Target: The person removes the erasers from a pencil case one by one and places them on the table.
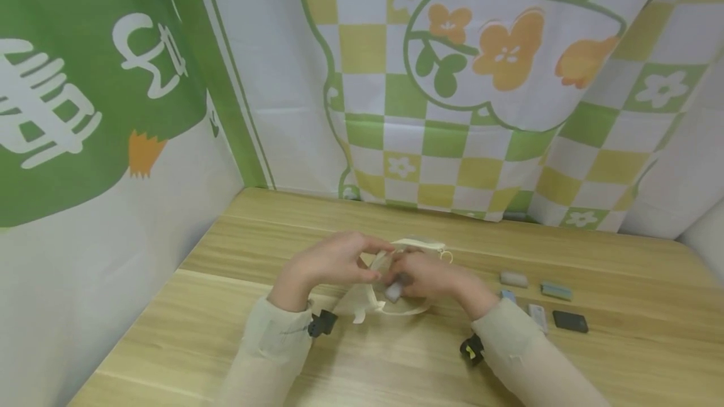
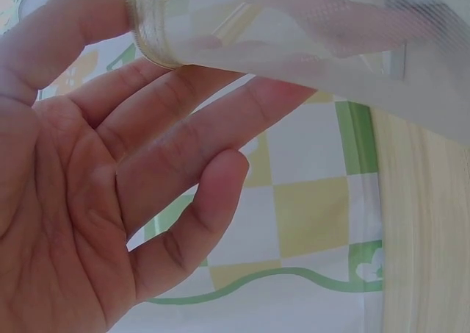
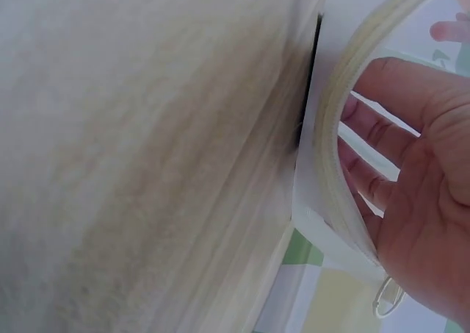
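A see-through mesh zip pouch (image 1: 357, 299) with a cream zipper rim stands between the two hands on the wooden table. My left hand (image 1: 330, 262) holds its left side; in the left wrist view the thumb (image 2: 81, 17) is at the zipper rim and the fingers reach along the mesh. Inside the pouch mouth is my right hand (image 1: 424, 275), at a small whitish-grey block (image 1: 393, 293) that shows at its fingertips. In the right wrist view its bent fingers (image 3: 371, 173) pass behind the rim, which hides their tips and the block.
To the right on the table (image 1: 226, 344) lie a grey block (image 1: 513, 279), a grey-green block (image 1: 557, 291), a small blue thing (image 1: 508, 296), a white flat thing (image 1: 537, 317) and a black flat thing (image 1: 570, 321). A checked curtain (image 1: 441, 143) hangs behind the table.
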`<state>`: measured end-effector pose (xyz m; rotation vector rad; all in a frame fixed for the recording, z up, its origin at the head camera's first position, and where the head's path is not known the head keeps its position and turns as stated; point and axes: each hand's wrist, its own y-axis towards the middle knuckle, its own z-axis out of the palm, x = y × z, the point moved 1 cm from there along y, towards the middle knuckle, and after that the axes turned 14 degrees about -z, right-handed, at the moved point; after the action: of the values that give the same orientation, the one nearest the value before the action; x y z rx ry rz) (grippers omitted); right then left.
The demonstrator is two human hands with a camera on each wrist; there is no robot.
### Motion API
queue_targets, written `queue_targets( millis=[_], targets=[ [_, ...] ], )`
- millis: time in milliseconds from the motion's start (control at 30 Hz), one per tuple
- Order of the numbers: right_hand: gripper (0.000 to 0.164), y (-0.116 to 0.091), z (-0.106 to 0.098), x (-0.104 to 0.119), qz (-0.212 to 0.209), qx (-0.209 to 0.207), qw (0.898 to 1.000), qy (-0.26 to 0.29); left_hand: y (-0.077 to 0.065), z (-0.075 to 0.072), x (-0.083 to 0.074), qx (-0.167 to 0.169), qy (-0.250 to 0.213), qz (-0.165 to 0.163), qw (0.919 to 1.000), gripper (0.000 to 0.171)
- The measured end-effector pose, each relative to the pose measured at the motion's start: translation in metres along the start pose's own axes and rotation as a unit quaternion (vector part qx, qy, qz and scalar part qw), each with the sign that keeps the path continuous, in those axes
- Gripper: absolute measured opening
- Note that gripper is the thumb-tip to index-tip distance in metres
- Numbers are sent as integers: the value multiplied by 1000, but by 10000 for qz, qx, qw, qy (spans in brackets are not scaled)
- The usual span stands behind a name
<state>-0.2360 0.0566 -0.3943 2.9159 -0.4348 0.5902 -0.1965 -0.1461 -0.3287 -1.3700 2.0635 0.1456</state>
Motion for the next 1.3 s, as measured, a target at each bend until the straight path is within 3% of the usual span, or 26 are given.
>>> queue_targets(
  millis=[200, 367, 800, 1133, 1300],
  targets=[
    [27, -1, 1, -1, 170, 81, 9998, -48, 1, -1, -2, -14, 12, 95, 10000, 56],
    [24, 0, 3, 1, 199, 182, 9996, -92, -2, 1, 0, -60, 58, -12, 10000, 56],
    [24, -1, 0, 2, -145, -99, 9994, -282, 0, 1, -2, -88, 89, -3, 9999, 55],
    [22, -4, -1, 11, 3, -165, 9988, 452, -1, 2, -2, -81, 36, 29, 10000, 54],
    [20, -7, -2, 14, 9, -230, 9985, 498, 1, 2, -1, -119, 122, 92, 9998, 54]
  ],
)
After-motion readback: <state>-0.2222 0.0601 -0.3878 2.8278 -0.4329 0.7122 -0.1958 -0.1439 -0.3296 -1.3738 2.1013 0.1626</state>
